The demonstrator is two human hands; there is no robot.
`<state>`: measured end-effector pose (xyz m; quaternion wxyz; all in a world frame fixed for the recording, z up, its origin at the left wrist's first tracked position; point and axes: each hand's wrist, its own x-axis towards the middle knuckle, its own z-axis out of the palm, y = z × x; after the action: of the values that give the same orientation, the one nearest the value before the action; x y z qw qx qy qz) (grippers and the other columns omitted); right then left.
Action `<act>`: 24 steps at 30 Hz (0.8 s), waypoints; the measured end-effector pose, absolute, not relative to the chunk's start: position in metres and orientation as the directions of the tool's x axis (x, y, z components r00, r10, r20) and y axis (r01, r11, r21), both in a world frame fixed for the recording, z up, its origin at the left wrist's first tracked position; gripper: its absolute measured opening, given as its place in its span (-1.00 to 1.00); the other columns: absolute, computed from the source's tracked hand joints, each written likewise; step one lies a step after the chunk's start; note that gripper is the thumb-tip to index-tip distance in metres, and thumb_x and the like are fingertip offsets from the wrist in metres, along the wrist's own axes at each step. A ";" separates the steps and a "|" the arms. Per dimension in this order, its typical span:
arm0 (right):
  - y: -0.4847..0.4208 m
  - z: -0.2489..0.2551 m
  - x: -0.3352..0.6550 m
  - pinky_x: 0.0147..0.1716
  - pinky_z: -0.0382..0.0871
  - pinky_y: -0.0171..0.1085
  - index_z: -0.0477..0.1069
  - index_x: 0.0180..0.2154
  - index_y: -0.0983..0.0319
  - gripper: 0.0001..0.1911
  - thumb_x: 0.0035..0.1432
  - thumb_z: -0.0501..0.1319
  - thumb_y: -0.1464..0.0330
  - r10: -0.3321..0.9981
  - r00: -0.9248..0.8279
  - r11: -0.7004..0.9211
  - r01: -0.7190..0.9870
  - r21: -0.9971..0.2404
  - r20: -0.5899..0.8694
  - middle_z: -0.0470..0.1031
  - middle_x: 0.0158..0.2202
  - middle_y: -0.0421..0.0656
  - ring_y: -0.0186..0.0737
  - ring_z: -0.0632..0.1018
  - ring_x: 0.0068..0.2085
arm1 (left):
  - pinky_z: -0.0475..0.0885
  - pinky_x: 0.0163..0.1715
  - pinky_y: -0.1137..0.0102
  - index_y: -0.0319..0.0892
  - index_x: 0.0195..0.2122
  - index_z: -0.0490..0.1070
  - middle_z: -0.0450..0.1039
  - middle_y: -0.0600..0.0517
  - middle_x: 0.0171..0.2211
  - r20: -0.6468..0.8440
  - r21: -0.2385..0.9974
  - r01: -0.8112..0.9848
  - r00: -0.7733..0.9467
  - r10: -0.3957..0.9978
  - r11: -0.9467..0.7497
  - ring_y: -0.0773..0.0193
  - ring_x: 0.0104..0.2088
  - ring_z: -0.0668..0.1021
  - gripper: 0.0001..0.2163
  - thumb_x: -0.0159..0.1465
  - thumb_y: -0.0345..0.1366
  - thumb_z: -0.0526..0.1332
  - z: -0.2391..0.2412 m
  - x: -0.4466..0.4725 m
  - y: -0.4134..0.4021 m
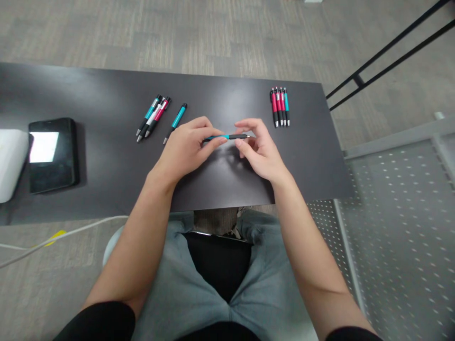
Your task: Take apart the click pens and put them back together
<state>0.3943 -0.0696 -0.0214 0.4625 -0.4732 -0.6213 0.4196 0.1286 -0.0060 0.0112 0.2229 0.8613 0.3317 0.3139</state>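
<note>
Desk (220,189), dark and smooth. At its left end, a black device (53,173) beside a white object (12,163). Left hand (188,144) over the middle, fingers clamped on a teal pen (237,136); right hand (262,149) around the tip end, fingers apart, cannot tell whether touching. Farther right, four pens (278,106) in a row, three red, one teal. Farther left, three pens (152,117) slantwise: teal, white, red. Beside these, near left hand, a lone pen (178,117). Teal pen crosswise between both hands, tip to the right.
</note>
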 end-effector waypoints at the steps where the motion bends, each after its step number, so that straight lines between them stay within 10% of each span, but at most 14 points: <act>1: -0.071 -0.022 0.394 -0.26 0.61 -0.14 0.52 0.40 -0.09 -0.29 0.58 0.49 -0.36 0.976 -0.120 0.205 0.200 -0.958 0.184 0.57 0.09 -0.13 -0.18 0.54 -0.27 | 0.59 -0.02 0.18 -0.05 0.09 0.91 0.69 -0.08 -0.11 0.390 0.589 0.434 0.585 0.711 -0.681 0.05 -0.14 0.67 -0.63 0.74 0.05 0.36 0.011 0.130 -0.006; 13: -0.075 -0.028 0.393 -0.29 0.58 -0.16 0.48 0.42 -0.06 -0.28 0.68 0.30 -0.43 0.982 -0.029 0.188 0.250 -0.950 0.187 0.53 0.04 -0.13 -0.17 0.53 -0.24 | 0.58 -0.03 0.19 -0.06 0.10 0.91 0.68 -0.08 -0.10 0.386 0.586 0.418 0.609 0.693 -0.694 0.05 -0.14 0.66 -0.64 0.74 0.04 0.37 0.013 0.142 -0.006; 24: -0.071 -0.023 0.392 -0.30 0.63 -0.15 0.54 0.37 -0.06 -0.29 0.57 0.50 -0.37 0.985 -0.010 0.172 0.209 -0.963 0.174 0.61 0.05 -0.14 -0.17 0.54 -0.26 | 0.59 -0.04 0.19 -0.05 0.13 0.91 0.68 -0.09 -0.09 0.390 0.556 0.449 0.602 0.697 -0.699 0.04 -0.12 0.68 -0.62 0.77 0.05 0.34 0.012 0.137 -0.007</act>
<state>0.3919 -0.0710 -0.0233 0.4886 -0.5063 -0.5894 0.3970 0.1370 -0.0071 0.0122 0.2053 0.8711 0.3289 0.3014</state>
